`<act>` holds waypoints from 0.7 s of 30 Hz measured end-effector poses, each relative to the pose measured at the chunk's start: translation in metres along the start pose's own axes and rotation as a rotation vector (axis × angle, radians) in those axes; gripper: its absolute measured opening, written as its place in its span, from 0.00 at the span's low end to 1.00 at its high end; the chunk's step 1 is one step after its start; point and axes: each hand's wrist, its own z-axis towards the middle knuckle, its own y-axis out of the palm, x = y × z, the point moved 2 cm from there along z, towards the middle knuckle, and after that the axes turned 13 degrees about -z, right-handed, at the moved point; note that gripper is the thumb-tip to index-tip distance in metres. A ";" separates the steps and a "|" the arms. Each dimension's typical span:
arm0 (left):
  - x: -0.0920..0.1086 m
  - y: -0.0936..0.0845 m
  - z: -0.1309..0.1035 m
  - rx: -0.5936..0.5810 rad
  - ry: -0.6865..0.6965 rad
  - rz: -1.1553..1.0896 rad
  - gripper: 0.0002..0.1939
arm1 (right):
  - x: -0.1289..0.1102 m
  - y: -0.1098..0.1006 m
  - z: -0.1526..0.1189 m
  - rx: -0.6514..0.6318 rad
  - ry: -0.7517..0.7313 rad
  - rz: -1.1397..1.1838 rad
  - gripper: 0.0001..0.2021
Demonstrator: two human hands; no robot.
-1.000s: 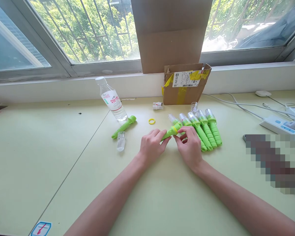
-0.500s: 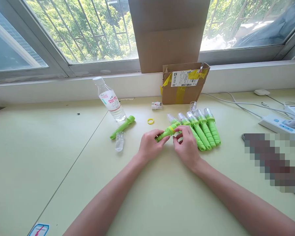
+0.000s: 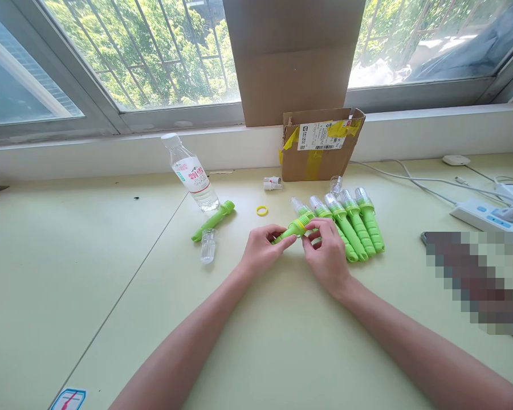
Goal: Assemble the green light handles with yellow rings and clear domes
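Observation:
My left hand (image 3: 263, 246) is closed around the lower part of a green tube (image 3: 291, 229) with a yellow ring near its threaded end. The fingertips of my right hand (image 3: 325, 246) pinch that ringed end. Just behind and right of my right hand lie several green tubes with clear caps (image 3: 346, 228), side by side. A loose yellow ring (image 3: 262, 210) lies behind my left hand. To the left, another green tube (image 3: 214, 221) without a cap lies beside a clear cap (image 3: 208, 246).
A water bottle (image 3: 194, 177) stands at the back left. Small white parts (image 3: 272, 183) lie before an open cardboard box (image 3: 318, 154). Another clear cap (image 3: 336, 185) is near the box. On the right are a power strip (image 3: 487, 215), cables and a blurred-out object (image 3: 474, 279).
The held tube has shifted and turned slightly, and more of its threaded end shows. My right hand has moved a little to the right. Other things stay where they were.

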 end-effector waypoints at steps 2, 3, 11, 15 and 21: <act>0.002 0.001 0.000 -0.017 -0.047 -0.065 0.17 | -0.001 -0.001 0.000 0.006 0.001 0.003 0.06; 0.002 0.001 -0.001 -0.026 -0.076 -0.091 0.18 | -0.001 -0.001 0.000 0.009 0.000 0.006 0.06; 0.005 -0.012 0.002 -0.032 -0.200 -0.127 0.18 | -0.006 -0.004 -0.004 0.038 -0.055 0.054 0.05; 0.005 -0.009 0.001 -0.113 -0.170 -0.087 0.19 | -0.005 -0.004 -0.004 0.051 -0.034 0.048 0.03; 0.004 -0.006 -0.001 -0.044 -0.149 -0.103 0.20 | -0.002 -0.004 -0.002 0.065 -0.022 0.053 0.03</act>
